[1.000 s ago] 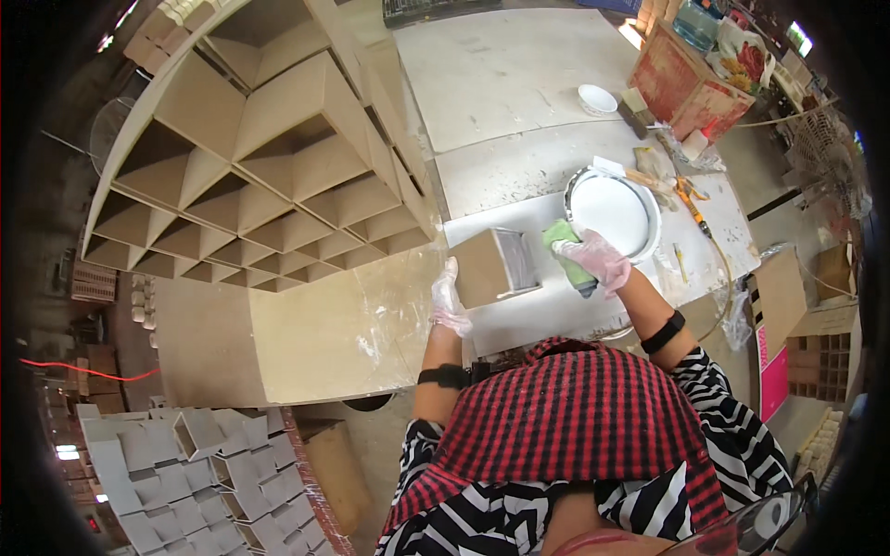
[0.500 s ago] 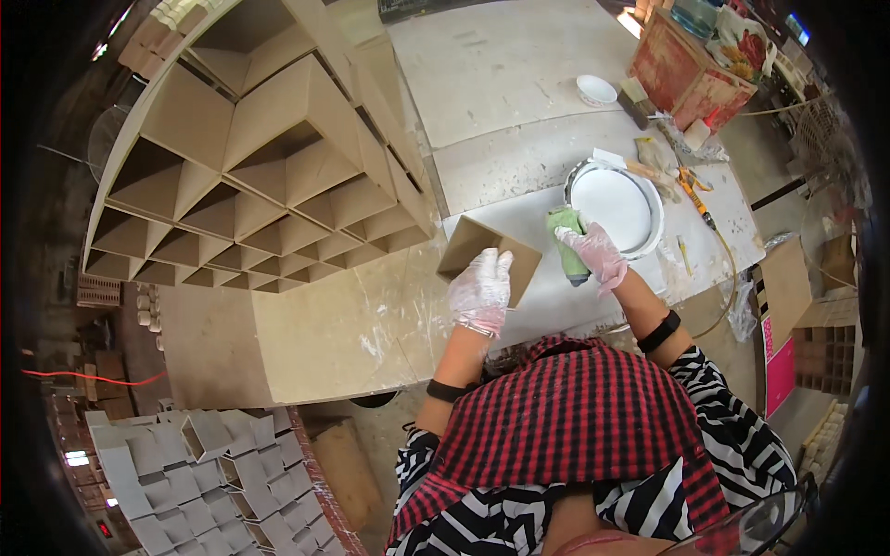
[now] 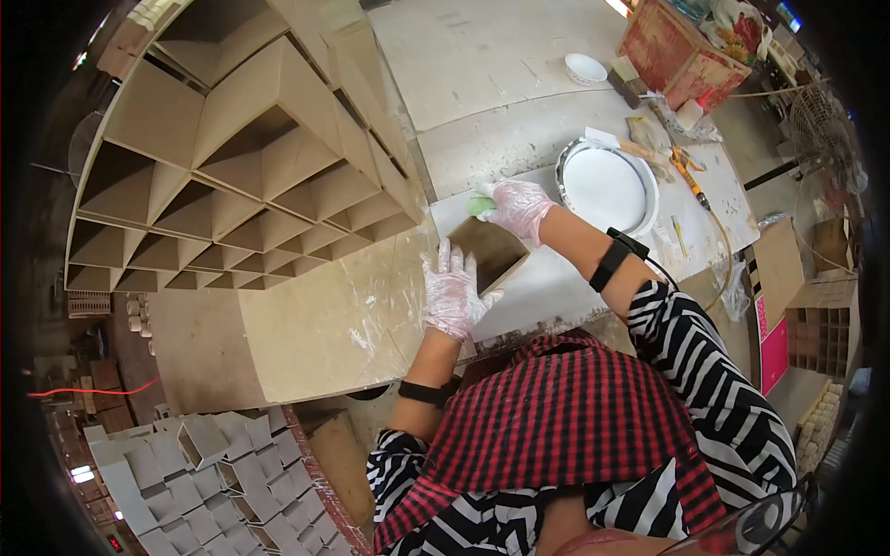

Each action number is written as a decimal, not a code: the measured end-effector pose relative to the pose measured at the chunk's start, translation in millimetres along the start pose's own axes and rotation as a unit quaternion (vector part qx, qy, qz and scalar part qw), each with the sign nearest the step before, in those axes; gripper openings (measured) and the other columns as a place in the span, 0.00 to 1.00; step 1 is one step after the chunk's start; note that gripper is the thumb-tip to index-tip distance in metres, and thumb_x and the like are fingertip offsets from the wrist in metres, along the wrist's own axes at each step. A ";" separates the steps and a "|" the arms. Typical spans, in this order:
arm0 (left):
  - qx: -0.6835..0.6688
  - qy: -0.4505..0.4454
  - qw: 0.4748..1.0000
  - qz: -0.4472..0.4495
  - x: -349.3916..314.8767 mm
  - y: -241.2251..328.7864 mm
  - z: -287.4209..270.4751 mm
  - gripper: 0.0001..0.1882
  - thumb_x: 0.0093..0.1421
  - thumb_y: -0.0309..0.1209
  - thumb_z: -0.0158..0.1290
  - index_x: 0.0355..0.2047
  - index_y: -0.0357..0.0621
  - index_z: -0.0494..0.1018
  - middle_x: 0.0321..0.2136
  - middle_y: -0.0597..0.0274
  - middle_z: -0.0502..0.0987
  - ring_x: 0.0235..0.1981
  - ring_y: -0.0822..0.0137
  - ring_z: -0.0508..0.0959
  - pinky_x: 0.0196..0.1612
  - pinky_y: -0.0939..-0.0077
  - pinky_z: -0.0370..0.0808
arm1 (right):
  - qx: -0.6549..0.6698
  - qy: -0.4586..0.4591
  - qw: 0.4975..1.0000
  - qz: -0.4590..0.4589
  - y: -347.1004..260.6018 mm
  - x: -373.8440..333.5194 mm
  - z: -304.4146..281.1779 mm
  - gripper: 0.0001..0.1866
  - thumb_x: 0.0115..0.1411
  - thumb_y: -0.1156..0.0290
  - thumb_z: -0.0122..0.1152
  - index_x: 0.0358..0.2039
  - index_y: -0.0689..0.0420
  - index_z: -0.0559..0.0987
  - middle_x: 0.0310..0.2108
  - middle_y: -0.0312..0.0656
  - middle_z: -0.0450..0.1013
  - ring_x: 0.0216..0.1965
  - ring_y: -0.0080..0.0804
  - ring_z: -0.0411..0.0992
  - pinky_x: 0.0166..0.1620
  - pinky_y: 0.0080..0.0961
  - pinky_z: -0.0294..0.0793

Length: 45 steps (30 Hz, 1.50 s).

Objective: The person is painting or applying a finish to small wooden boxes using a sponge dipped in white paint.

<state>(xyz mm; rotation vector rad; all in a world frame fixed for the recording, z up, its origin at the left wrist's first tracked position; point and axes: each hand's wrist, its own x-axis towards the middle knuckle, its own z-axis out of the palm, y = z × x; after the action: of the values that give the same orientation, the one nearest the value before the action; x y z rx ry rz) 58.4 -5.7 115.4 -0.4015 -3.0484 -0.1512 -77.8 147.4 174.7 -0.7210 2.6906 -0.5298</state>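
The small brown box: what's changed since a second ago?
The right hand, still holding the green cloth, moved left from beside the white tub to the far edge of the small brown box. The box turned: its opening, earlier facing right, now faces up. The left hand lies spread at its near-left side. The tub and compartmented unit stayed put.

You are in a workshop, as the smeared table (image 3: 501, 69), round white tub (image 3: 653, 190), brown cubbyholes (image 3: 241, 107) and stacked grey boxes (image 3: 176, 491) show.
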 end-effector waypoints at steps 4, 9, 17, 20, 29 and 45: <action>-0.011 -0.101 0.994 -0.036 1.9 0.5 1.3 0.40 0.51 0.57 0.51 0.52 0.34 0.68 0.51 0.47 0.67 0.65 0.49 0.51 0.62 0.44 0.51 | 0.045 -0.049 0.998 -0.010 5.0 -31.5 8.8 0.20 0.59 0.55 0.51 0.46 0.54 0.74 0.37 0.51 0.75 0.40 0.46 0.74 0.44 0.39 0.72; -0.030 -0.095 0.994 -0.048 2.7 1.1 1.0 0.39 0.51 0.56 0.52 0.52 0.34 0.68 0.51 0.47 0.67 0.65 0.50 0.50 0.61 0.46 0.53 | 0.070 -0.105 0.990 0.063 15.7 -97.8 4.6 0.19 0.56 0.59 0.58 0.46 0.54 0.74 0.39 0.49 0.74 0.39 0.46 0.75 0.42 0.36 0.73; -0.045 -0.101 0.993 -0.048 4.0 0.8 3.5 0.40 0.49 0.55 0.54 0.52 0.34 0.68 0.50 0.48 0.67 0.65 0.50 0.50 0.61 0.48 0.54 | 0.031 0.066 0.991 0.110 -15.6 -94.2 37.8 0.21 0.55 0.60 0.60 0.47 0.55 0.72 0.39 0.52 0.72 0.42 0.48 0.73 0.43 0.39 0.72; -0.082 -0.089 0.992 -0.035 3.6 -1.3 5.9 0.43 0.48 0.54 0.56 0.56 0.35 0.64 0.55 0.47 0.64 0.65 0.51 0.50 0.62 0.48 0.52 | 0.075 0.053 0.986 0.139 -14.7 -115.6 47.8 0.21 0.55 0.59 0.60 0.46 0.57 0.72 0.42 0.53 0.70 0.42 0.51 0.72 0.43 0.40 0.72; -0.349 0.064 0.934 -0.050 -14.3 -31.8 44.9 0.72 0.27 0.56 0.69 0.66 0.39 0.40 0.66 0.40 0.43 0.67 0.45 0.42 0.67 0.54 0.41 | -0.043 0.040 0.996 -0.065 -35.2 -96.4 61.7 0.17 0.54 0.62 0.60 0.45 0.47 0.73 0.38 0.44 0.70 0.40 0.43 0.73 0.43 0.37 0.73; -0.381 0.101 0.916 -0.075 -11.8 -22.1 33.8 0.63 0.31 0.41 0.71 0.64 0.42 0.45 0.62 0.41 0.51 0.63 0.46 0.55 0.64 0.62 0.57 | -0.182 0.044 0.954 -0.234 4.3 -88.0 95.0 0.11 0.56 0.62 0.54 0.39 0.49 0.75 0.34 0.49 0.71 0.33 0.44 0.73 0.36 0.37 0.73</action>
<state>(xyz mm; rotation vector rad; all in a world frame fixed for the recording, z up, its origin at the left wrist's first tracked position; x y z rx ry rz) 62.3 -26.4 78.9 -0.1575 -2.6826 -1.3137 29.2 171.6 105.8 -1.4887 2.7257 -0.1626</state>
